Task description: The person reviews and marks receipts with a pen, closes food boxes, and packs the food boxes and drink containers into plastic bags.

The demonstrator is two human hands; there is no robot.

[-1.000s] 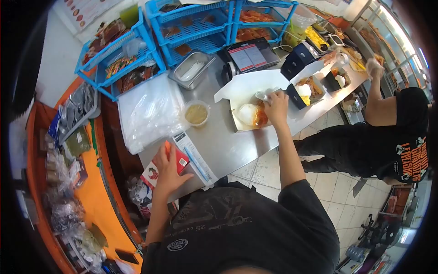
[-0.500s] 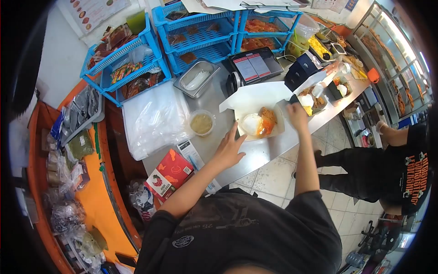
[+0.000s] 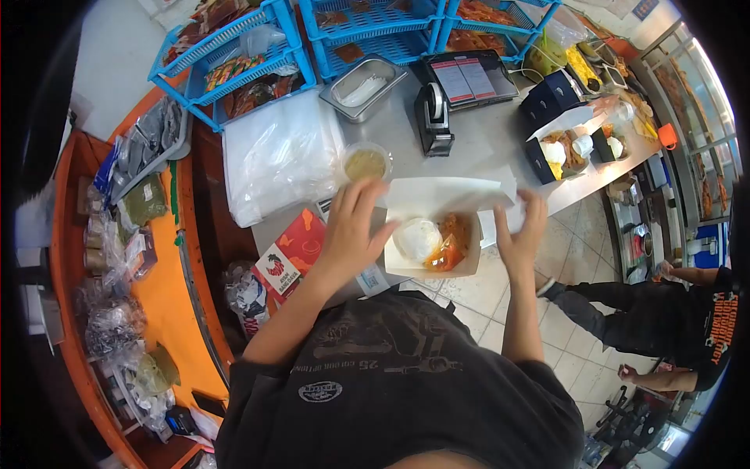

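Note:
An open white food box [image 3: 432, 270] with rice [image 3: 418, 239] and orange-sauced food [image 3: 451, 244] lies in front of me at the counter's edge, its lid partly raised. My left hand [image 3: 353, 234], fingers spread, is at the box's left side. On the right, my right hand [image 3: 519, 234] is beside the lid's right end, thumb and fingers apart. A round tub [image 3: 366, 162] of pale contents stands just behind my left hand. The red and white printed card [image 3: 291, 254] lies to the left, partly behind my left forearm.
Clear plastic bags [image 3: 277, 160], a metal tray [image 3: 364, 87], a tape dispenser [image 3: 434, 121] and a tablet-like device [image 3: 470, 78] are on the counter. Blue racks [image 3: 375, 33] stand behind. Two filled boxes [image 3: 558, 156] [image 3: 613, 146] sit at the right. Another person [image 3: 664, 320] is at the far right.
The box has come nearer the front edge and its lid has risen. My right hand has returned from the neighbouring box to this one. The other person has moved, and the view has shifted.

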